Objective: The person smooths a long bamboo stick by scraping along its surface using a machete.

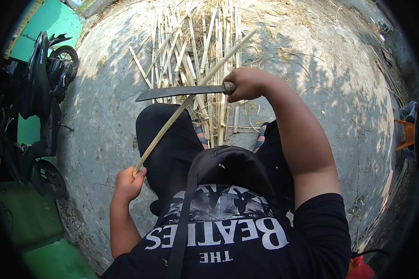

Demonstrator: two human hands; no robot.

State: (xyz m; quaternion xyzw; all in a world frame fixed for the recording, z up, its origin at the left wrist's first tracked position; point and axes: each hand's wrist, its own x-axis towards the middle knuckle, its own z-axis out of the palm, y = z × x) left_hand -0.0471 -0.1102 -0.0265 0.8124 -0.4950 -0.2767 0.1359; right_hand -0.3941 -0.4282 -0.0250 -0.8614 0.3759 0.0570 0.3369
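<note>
My left hand [128, 184] is closed round the near end of a long pale bamboo strip [165, 126]. The strip slants up and away to the right, over my left thigh. In my right hand [246, 84] is the wooden handle of a machete [172, 92], gripped in a fist. Its long dark blade points left and crosses the strip around the strip's middle, above my left knee. Whether the edge bites into the bamboo cannot be made out. Beyond the blade, a heap of split bamboo strips [205, 46] lies on the ground, reaching back between my feet.
A black motorcycle [39, 102] stands at the left beside green panels [37, 223]. Thin bamboo shavings [295, 60] are scattered over the concrete ground [107, 107]. An orange plastic chair [407, 132] shows at the far right, and a red object [361, 267] sits behind my right side.
</note>
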